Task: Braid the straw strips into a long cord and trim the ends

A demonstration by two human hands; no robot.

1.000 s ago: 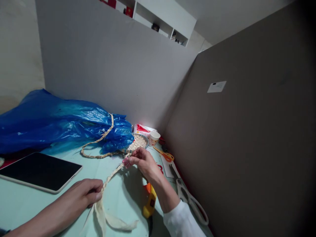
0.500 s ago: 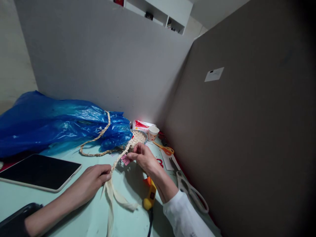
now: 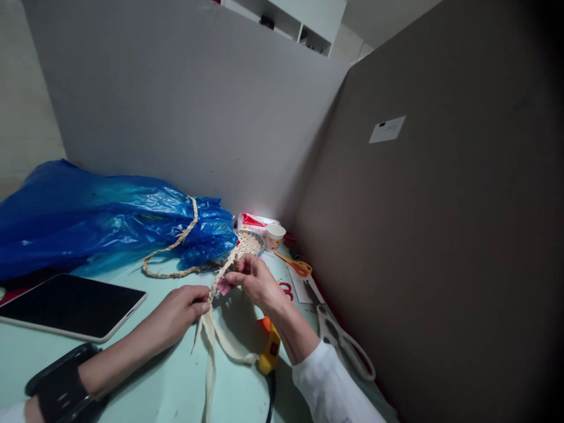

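Between tablet edge (image 3: 124, 318) and shears (image 3: 331, 330), handheld braid (image 3: 224, 272)

The hands (image 3: 187, 304) have drawn closer together, bringing a loose strip (image 3: 230, 348) of the braid (image 3: 223, 272) nearer the yellow tool (image 3: 269, 352).

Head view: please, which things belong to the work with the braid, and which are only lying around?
Seem to belong:
braid, held in the left hand
pink piece, held in the right hand
blue bag, perhaps: a braided cord crosses it

Seem just lying about:
tablet
yellow tool
orange scissors
large scissors
paper cup
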